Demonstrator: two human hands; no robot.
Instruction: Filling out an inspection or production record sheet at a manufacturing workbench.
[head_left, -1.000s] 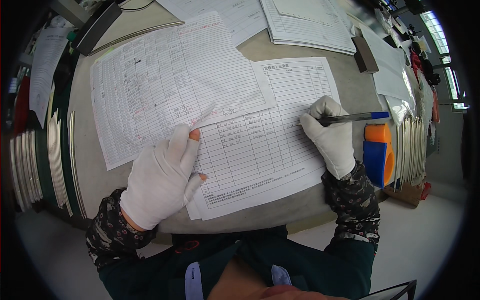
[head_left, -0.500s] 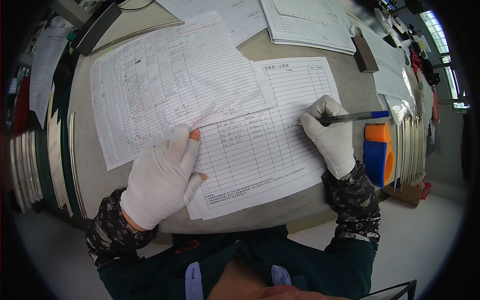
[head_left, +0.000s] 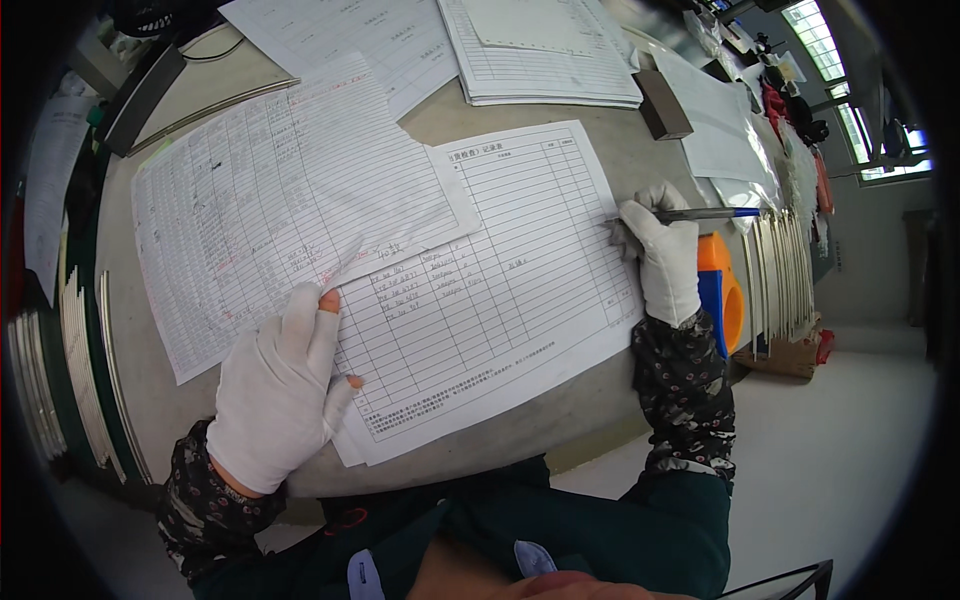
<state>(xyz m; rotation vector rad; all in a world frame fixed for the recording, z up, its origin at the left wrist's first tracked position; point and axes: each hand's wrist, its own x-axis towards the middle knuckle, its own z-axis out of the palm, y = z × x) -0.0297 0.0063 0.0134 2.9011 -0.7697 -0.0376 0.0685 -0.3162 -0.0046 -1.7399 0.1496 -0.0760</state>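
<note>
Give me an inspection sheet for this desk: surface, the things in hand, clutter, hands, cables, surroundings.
Surface: grey table, mostly under paper.
Job's things: ruled form, a few rows filled in; pen lying over its right edge.
Clutter: handwritten sheet overlapping the form; paper stack; dark block; orange and blue tool.
Hands: left hand gloved, flat on the form's lower left corner; right hand gloved, gripping the pen.
Cables: one black cable at the far left.
Surroundings: window at upper right; pale floor.
</note>
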